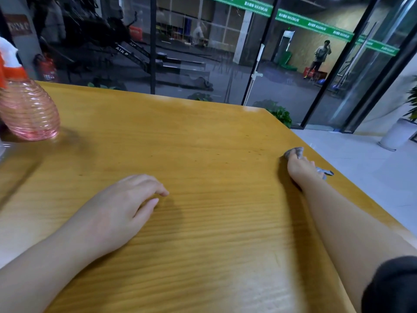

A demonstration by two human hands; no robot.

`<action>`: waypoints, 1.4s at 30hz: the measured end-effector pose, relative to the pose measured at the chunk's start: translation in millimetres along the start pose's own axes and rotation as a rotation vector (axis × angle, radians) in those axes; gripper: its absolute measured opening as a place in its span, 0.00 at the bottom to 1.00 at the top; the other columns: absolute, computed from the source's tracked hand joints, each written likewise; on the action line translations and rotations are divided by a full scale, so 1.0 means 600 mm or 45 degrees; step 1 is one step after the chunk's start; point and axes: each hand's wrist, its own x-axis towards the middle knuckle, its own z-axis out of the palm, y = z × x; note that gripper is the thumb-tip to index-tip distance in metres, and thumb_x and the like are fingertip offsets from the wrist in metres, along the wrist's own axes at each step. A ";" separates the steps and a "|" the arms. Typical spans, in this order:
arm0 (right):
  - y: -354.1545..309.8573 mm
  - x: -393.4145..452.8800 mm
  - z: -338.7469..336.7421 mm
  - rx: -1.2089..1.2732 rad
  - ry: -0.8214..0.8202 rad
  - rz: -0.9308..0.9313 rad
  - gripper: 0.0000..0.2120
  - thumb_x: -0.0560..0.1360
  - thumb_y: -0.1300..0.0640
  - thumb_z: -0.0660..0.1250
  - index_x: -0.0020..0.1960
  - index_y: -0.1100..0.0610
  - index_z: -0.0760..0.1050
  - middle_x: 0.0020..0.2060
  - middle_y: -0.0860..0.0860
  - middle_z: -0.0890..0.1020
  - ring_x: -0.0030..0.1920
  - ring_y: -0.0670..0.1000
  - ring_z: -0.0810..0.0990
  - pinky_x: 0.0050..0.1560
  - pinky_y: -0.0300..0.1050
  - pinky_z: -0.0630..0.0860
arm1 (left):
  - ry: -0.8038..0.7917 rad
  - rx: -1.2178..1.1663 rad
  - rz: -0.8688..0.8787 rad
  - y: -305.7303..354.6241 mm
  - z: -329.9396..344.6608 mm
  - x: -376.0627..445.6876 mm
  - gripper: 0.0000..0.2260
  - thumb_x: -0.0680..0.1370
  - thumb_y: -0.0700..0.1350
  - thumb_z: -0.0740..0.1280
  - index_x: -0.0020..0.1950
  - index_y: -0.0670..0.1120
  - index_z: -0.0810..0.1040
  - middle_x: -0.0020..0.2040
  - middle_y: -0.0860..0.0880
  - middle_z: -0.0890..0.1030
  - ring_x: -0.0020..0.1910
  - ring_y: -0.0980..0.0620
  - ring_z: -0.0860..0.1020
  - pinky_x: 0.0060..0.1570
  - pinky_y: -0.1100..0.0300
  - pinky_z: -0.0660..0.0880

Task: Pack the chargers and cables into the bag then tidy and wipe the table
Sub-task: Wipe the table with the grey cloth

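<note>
My right hand [301, 166] is stretched out to the right edge of the yellow wooden table [203, 143], shut on a crumpled grey cloth [295, 152] pressed against the tabletop. A bit of the cloth sticks out behind the hand at the edge. My left hand [121, 206] rests palm down on the table's middle, fingers loosely apart, holding nothing. No chargers, cables or bag are in view.
A pink ribbed spray bottle [29, 111] with an orange and white trigger head stands at the table's far left. Glass walls and a glass door [257, 73] lie beyond the far edge. A white planter [397, 134] stands on the tiled floor at the right.
</note>
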 end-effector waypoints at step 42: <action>0.001 -0.372 0.011 -0.038 -0.649 -1.134 0.22 0.81 0.41 0.38 0.71 0.34 0.61 0.77 0.41 0.50 0.76 0.45 0.39 0.73 0.53 0.34 | 0.025 0.054 0.070 0.046 -0.019 -0.038 0.11 0.78 0.47 0.59 0.56 0.52 0.77 0.54 0.59 0.76 0.55 0.61 0.72 0.56 0.70 0.63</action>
